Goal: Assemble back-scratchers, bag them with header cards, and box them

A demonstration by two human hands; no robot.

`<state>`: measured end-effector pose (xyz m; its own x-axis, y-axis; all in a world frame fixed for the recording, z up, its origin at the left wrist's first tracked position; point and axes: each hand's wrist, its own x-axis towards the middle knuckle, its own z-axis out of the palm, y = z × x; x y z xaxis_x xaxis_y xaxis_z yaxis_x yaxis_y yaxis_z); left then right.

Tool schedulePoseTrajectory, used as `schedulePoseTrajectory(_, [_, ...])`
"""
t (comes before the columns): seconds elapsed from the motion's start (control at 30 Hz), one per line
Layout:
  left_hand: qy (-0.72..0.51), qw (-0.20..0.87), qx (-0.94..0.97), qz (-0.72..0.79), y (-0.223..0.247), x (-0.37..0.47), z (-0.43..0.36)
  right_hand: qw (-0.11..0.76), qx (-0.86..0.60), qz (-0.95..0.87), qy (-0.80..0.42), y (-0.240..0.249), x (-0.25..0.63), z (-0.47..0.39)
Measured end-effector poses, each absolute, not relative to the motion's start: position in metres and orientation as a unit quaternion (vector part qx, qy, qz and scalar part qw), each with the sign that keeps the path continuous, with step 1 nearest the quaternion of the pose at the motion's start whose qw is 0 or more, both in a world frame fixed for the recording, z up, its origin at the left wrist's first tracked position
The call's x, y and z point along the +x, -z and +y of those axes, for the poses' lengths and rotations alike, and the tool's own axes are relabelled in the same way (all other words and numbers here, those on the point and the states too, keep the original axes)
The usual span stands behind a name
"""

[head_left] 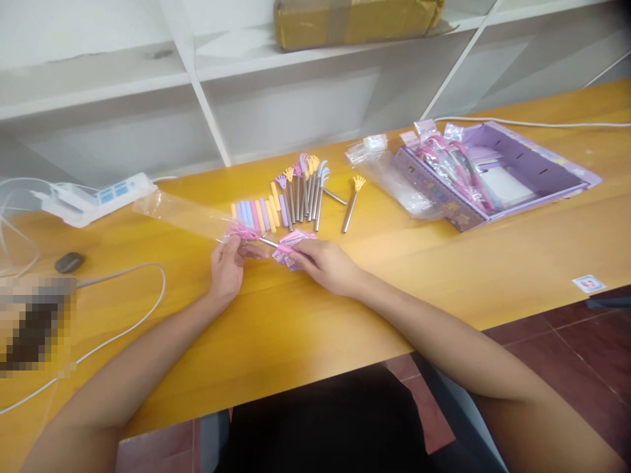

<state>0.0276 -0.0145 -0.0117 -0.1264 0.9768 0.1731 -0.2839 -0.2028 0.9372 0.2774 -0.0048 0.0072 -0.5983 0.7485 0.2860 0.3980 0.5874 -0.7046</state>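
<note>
My right hand (pixel 328 264) is closed on the pink handle of a back scratcher (pixel 269 243), whose short metal rod points left. Its pink hand-shaped head lies at the mouth of a long clear plastic bag (pixel 187 213); I cannot tell how far inside it is. My left hand (pixel 227 266) pinches the bag there, beside the pink head. Under the right fingers lie small printed cards (pixel 302 235). Just beyond both hands is a row of pastel handles (pixel 255 215). Metal rods with coloured hand-shaped heads (pixel 308 190) lie beside it, and a yellow-headed one (pixel 351 205) lies apart.
A purple box (pixel 535 203) holding bagged back scratchers (pixel 456 164) stands at the right. Clear bags (pixel 389 177) lie against its left side. At the left are a power strip (pixel 101 197), a black object (pixel 70 263) and cables. A taped carton (pixel 355 23) sits on the shelf.
</note>
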Motion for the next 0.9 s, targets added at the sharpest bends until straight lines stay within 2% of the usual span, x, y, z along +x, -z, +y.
schedulePoseTrajectory(0.13, [-0.594, 0.517, 0.48, 0.388, 0.012, 0.027, -0.02, 0.286, -0.334, -0.85, -0.291, -0.005, 0.277, -0.006])
schedulePoseTrajectory(0.4, [-0.445, 0.487, 0.622, 0.422, 0.005, 0.028, -0.03, 0.293, -0.314, -0.854, -0.294, -0.001, 0.274, -0.011])
schedulePoseTrajectory(0.5, [-0.477, 0.505, 0.581, 0.424, 0.004, 0.03, -0.027, 0.287, -0.327, -0.848, -0.302, -0.003, 0.273, -0.01])
schedulePoseTrajectory(0.7, [-0.648, 0.473, 0.424, 0.419, 0.005, 0.029, -0.015, 0.278, -0.332, -0.836, -0.338, -0.008, 0.278, -0.005])
schedulePoseTrajectory(0.9, [-0.671, 0.472, 0.395, 0.414, 0.006, 0.024, -0.01, 0.278, -0.261, -0.842, -0.382, -0.007, 0.282, -0.002])
